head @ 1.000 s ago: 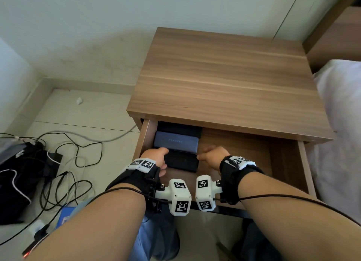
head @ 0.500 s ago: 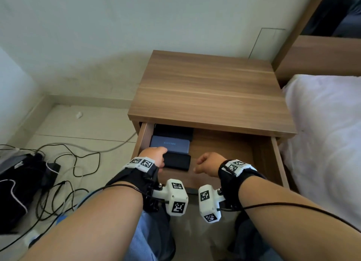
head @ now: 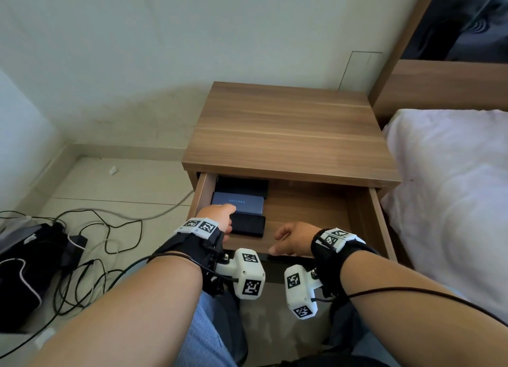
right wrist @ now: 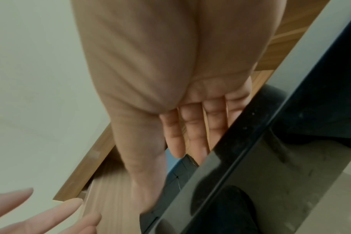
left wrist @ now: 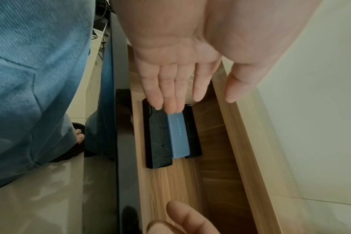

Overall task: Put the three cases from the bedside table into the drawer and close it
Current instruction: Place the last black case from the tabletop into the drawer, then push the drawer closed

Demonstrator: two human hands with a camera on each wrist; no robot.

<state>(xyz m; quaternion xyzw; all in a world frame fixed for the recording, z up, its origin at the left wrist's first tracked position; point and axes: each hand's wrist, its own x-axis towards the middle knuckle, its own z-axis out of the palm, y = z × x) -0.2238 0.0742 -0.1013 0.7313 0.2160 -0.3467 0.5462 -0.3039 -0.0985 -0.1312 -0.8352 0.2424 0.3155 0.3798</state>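
Three flat cases lie side by side at the left end of the open drawer (head: 308,210): a black case (head: 242,186) at the back, a blue-grey case (head: 237,201) in the middle, and a patterned black case (head: 248,225) in front. My left hand (head: 220,218) hovers over them with straight fingers (left wrist: 170,88), its tips above the patterned case (left wrist: 158,139) and the blue-grey case (left wrist: 178,134); I cannot tell if they touch. At the drawer's glossy black front (right wrist: 250,158) my right hand (head: 288,240) holds nothing, its fingers (right wrist: 190,134) straight. The bedside table top (head: 288,136) is bare.
A bed with a white sheet (head: 453,201) stands close on the right. On the floor to the left lie tangled cables (head: 110,243) and a black bag (head: 27,270). My knees in blue jeans (head: 214,325) are just before the drawer front.
My right hand has drawn back from beside the front case to the drawer's front edge. The left hand stays over the cases. The head view has pulled back.
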